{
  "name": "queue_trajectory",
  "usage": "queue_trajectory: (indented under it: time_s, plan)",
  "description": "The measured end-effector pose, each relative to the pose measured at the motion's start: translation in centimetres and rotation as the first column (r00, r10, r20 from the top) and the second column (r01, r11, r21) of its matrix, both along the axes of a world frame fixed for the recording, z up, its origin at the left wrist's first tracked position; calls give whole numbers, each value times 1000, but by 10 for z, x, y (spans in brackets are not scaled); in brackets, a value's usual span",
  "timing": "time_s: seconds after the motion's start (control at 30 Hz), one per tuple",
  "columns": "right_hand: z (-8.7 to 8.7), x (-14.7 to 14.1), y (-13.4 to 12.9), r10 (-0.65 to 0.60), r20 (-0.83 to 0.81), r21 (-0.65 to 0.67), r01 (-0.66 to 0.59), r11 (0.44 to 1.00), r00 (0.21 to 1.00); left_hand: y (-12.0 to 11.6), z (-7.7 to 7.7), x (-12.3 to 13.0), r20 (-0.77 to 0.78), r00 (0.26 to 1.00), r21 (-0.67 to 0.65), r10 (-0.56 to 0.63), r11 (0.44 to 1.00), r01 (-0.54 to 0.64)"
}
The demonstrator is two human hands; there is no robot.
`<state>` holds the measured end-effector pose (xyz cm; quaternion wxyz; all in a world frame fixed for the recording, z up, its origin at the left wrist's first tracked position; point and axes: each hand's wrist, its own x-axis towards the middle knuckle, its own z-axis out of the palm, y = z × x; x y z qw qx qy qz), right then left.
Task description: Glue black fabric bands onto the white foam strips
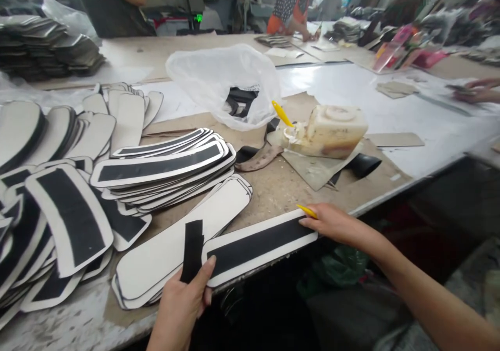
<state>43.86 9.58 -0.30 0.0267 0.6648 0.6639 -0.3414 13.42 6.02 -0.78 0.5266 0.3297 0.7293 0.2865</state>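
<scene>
A long white panel with a black strip down its middle [255,246] lies along the table's front edge. My left hand [183,299] is closed on a short stack of loose black strips [192,249], its thumb on the panel's left end. At the panel's other end is my right hand [332,223], closed round a slim yellow tool [307,211] whose working end is hidden, with fingers also touching the panel. Just behind the left hand lies a pile of plain white panels [164,252].
Stacked strip-covered panels [164,168] and more piles [70,221] crowd the left. A stained plastic container [338,129] with white paste and another yellow tool [282,113] stands behind the right hand. Beyond is a plastic bag [226,75] with black pieces. Other people work across the table.
</scene>
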Motion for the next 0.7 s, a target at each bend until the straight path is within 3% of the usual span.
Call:
queue_trajectory:
  time_s: [0.23,0.43,0.53,0.7]
  plan:
    - [0,-4,-2,-47,120,36,43,998,992,0,-4,0,-33,999,-22,38,999,-39]
    - [4,-2,-9,-179,194,122,157,980,965,0,-4,-2,-42,999,-27,17,999,-19]
    - [3,2,-14,-239,160,158,214,964,958,-1,-3,-2,-34,999,5,-11,1000,11]
    - [-2,10,-19,-256,-47,142,261,955,965,-1,-5,-3,10,1000,46,-25,999,24]
